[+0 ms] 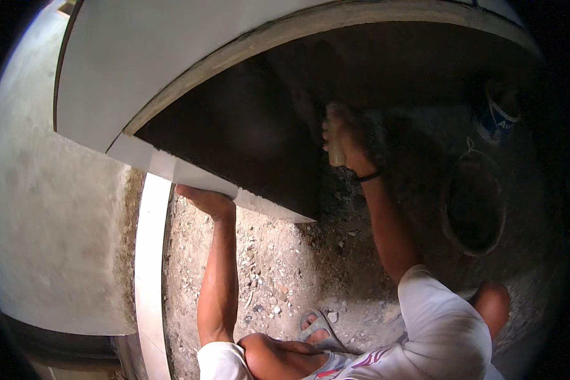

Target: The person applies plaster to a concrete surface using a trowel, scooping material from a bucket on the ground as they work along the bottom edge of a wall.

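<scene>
Fingers of the right hand [350, 140] curl around a pale handle [337, 152] toward half past one in my head view. At nine o'clock I see the left hand [210, 202] against a white edge [193, 175], its fingers partly hidden; how spread, I cannot tell. A tub [448, 229] sits at three, a bucket [497, 123] toward half past two.

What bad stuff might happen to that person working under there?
The right hand grips a pale object in deep shadow, so it might bump something hard to see.

The left hand is against the pale strip, so the edge might scrape it.

The foot in an open sandal is near loose stones, so toes might get stubbed.
</scene>
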A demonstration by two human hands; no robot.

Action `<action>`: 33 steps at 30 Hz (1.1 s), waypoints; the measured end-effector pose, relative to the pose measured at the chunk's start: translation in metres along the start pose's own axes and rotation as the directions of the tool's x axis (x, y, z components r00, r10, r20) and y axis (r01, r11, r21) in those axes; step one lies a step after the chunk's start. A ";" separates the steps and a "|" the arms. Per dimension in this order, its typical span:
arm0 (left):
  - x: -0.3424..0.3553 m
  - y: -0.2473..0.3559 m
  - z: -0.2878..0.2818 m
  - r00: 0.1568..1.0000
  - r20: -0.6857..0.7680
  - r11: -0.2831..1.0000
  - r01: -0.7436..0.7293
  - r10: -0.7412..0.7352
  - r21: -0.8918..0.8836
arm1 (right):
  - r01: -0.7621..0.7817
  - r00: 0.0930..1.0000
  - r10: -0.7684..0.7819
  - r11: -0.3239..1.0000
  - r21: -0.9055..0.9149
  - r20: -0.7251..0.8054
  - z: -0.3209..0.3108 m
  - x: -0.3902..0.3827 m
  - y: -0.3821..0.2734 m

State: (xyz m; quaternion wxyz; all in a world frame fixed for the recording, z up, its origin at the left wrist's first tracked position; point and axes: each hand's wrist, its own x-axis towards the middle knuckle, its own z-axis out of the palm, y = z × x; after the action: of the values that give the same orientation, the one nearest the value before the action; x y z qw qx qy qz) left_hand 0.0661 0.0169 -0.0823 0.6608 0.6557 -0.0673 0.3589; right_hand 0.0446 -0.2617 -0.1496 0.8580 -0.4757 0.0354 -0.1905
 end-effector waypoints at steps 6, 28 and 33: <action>-0.003 -0.002 0.005 0.999 0.053 0.998 0.008 -0.005 -0.062 | -0.444 0.893 0.365 0.813 0.378 0.264 -0.019 0.024 0.034; -0.008 0.010 0.012 0.990 0.135 0.992 0.048 -0.033 -0.113 | -0.273 0.814 0.336 0.941 -0.200 0.473 0.086 0.022 -0.064; -0.009 0.006 0.010 0.988 0.145 0.997 0.052 -0.043 -0.059 | -0.197 0.801 0.331 0.933 -0.301 0.500 0.066 -0.036 -0.052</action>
State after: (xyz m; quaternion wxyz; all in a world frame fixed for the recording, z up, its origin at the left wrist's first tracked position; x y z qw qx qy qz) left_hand 0.0603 0.0039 -0.0812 0.6829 0.6603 -0.1102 0.2925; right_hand 0.0121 -0.2208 -0.0750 0.7884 -0.5980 -0.1202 0.0796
